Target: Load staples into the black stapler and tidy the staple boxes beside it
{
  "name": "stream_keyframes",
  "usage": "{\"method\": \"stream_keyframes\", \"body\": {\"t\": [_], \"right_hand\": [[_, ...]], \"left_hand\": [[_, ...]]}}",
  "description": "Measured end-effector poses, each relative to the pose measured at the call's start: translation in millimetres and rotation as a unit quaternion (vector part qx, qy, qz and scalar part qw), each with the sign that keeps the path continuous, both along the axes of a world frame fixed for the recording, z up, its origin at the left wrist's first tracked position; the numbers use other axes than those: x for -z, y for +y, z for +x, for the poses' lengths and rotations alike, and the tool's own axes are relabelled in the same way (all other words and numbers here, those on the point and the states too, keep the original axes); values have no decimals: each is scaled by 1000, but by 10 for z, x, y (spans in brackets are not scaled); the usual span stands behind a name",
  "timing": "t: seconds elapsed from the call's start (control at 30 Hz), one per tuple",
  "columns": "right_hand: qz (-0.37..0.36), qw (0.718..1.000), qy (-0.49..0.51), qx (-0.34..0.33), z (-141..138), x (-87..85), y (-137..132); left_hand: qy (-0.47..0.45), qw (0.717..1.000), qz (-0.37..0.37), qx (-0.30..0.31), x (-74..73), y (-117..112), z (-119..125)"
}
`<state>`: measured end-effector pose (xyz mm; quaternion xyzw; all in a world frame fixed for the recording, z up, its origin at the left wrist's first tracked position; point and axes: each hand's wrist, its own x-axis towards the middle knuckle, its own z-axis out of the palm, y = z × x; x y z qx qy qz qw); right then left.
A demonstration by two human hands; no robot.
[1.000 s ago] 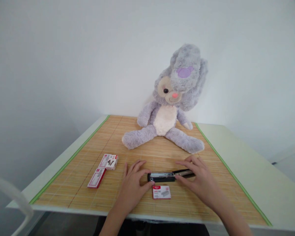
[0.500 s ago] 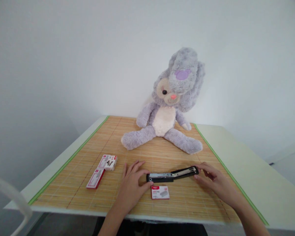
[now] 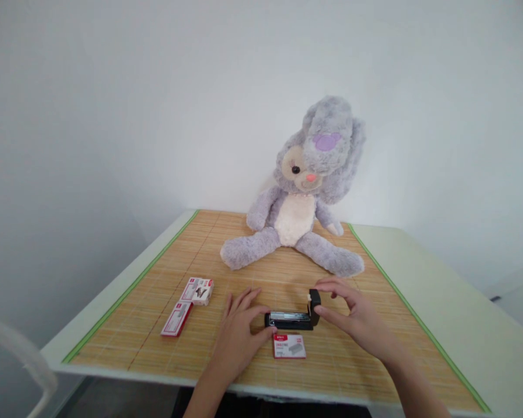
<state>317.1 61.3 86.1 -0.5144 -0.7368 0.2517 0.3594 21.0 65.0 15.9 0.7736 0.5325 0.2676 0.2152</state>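
Note:
A black stapler (image 3: 290, 321) lies on the bamboo mat, its top arm swung up to stand nearly upright at the right end. Metal shows along its open channel. My left hand (image 3: 240, 331) grips the stapler's left end between thumb and index finger, the other fingers spread on the mat. At the raised top arm, my right hand (image 3: 353, 313) pinches it between thumb and fingers. Just in front of the stapler sits a small red and white staple box (image 3: 289, 346), close to my left thumb.
Several small red and white boxes (image 3: 176, 319) lie to the left, one with a stapler picture (image 3: 203, 292). A grey plush rabbit (image 3: 294, 220) sits at the back against the wall. The mat (image 3: 226, 290) has green edges. A pale curved object (image 3: 30, 360) is at lower left.
My right hand has moved left and up, swinging the stapler's top arm from lying folded back to nearly upright. My left hand keeps its grip. The whole view has shifted slightly.

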Motion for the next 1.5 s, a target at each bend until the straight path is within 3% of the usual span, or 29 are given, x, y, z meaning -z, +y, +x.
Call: {"method": "stream_keyframes", "body": {"t": [0.27,0.53,0.67,0.8,0.93,1.07,1.27,1.4,1.5], "right_hand": [[-7,997,8,-78,-483,-97,51],[-2,993,-59,-98,-804,43,118],[-1,993,-67,-96,-793,91,111],[0,994,-76,-84,-576,130,111],[-3,995,-93,-47,-318,236,81],[3,994,-103,42,-146,413,-25],[-35,981,-88,168,-92,635,-213],[-84,978,-57,181,-191,646,-292],[-116,978,-41,169,-260,628,-336]], "left_hand": [[-1,1000,-1,3,-14,-15,10],[-4,1000,-7,0,-39,-20,13],[-2,1000,-3,0,-36,-16,6],[-1,1000,3,0,-3,-10,5],[-16,999,22,-18,50,-19,7],[-62,997,24,-28,15,-93,7],[-39,993,-6,114,-217,-254,122],[-15,990,-7,143,-287,-288,239],[4,993,-2,116,-233,-275,290]]}}
